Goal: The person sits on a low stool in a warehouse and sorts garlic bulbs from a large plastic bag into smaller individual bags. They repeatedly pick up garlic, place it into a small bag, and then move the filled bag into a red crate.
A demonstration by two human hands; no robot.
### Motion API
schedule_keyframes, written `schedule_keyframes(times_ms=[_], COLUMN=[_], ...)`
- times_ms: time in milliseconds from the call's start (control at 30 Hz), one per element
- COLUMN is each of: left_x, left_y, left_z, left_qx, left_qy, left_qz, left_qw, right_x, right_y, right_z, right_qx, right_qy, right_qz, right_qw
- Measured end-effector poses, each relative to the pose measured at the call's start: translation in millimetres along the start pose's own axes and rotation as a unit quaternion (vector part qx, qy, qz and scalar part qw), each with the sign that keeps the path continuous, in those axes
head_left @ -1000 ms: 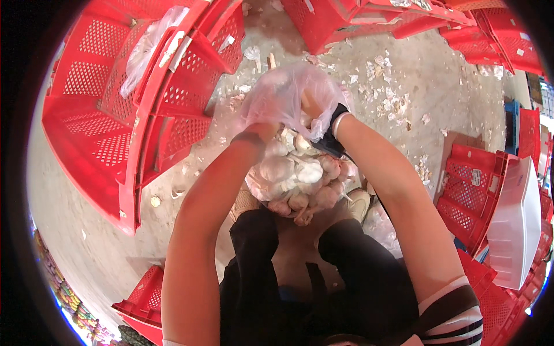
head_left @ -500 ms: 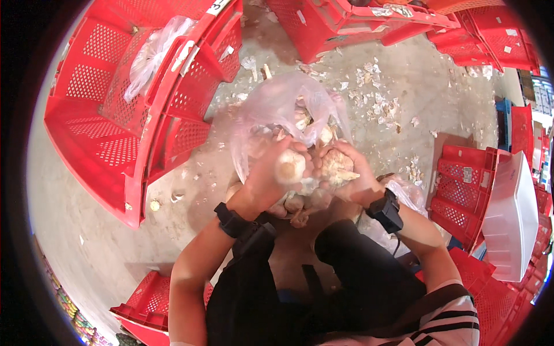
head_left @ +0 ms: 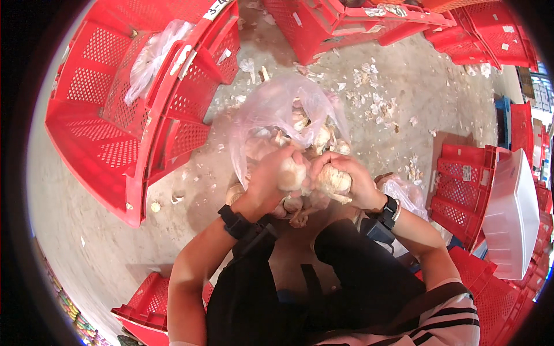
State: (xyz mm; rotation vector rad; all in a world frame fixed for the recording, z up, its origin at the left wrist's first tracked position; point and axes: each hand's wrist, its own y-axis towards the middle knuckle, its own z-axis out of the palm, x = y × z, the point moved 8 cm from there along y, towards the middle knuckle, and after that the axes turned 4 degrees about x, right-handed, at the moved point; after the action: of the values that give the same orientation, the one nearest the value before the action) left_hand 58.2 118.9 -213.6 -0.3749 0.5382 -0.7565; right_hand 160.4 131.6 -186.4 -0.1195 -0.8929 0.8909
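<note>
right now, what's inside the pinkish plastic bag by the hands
Garlic bulbs show inside the pinkish plastic bag. Whatever lies deeper is hidden by these bulbs, the cloudy plastic, the left hand and the right hand.

1. A large red perforated crate (head_left: 138,187) occupies the left side, a translucent plastic bag (head_left: 151,62) lying inside.
2. Another red crate (head_left: 309,32) is at the top; more red crates (head_left: 490,34) fill the upper right.
3. Pale papery scraps (head_left: 381,108) litter the concrete floor (head_left: 456,112).
4. At right, a red slotted crate (head_left: 466,185) stands beside a white box (head_left: 511,222).
5. A smaller red crate (head_left: 149,304) is at lower left.
</note>
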Motion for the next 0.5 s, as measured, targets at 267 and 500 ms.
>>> schedule_keyframes(times_ms=[267,500], left_x=[-26,-46], left_y=[16,64], left_z=[-7,-39], left_qx=[-0.053,-0.083], left_qy=[0.455,0.801], left_qz=[0.179,0.242], left_qw=[0.871,0.541], right_x=[-6,-2], right_y=[8,81], right_z=[-26,-78], right_qx=[-0.06,-0.048], right_qy=[-0.17,-0.466], right_qz=[-0.021,-0.083], right_qw=[0.983,0.88])
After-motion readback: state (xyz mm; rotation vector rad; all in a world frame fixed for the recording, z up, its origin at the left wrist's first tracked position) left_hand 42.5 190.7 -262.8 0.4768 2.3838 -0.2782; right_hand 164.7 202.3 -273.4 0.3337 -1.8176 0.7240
